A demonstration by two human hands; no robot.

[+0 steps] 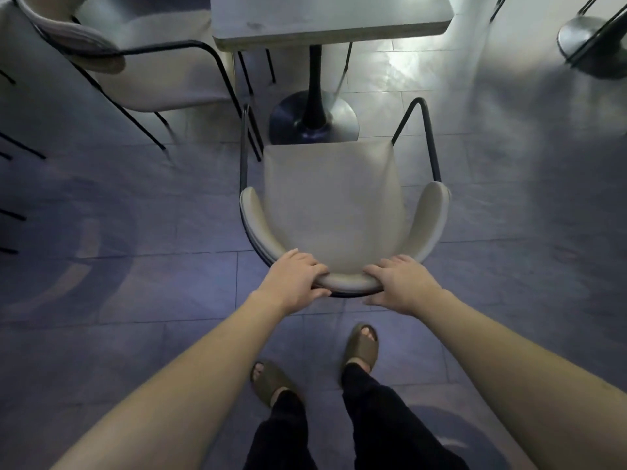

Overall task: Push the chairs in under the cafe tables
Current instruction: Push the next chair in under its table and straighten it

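Chair (334, 212), beige, frame centre: left hand (293, 284) and right hand (402, 286) both gripping curved backrest rim. Table (325, 20) top centre; seat front short of table edge.

No readable text or labels anywhere.

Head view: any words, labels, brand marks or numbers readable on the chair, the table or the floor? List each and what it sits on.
None: no text, label, brand or number shows anywhere.
The chair, held by the left hand and the right hand, is plain.
The table shows only smudges.
The floor tiles are unmarked.
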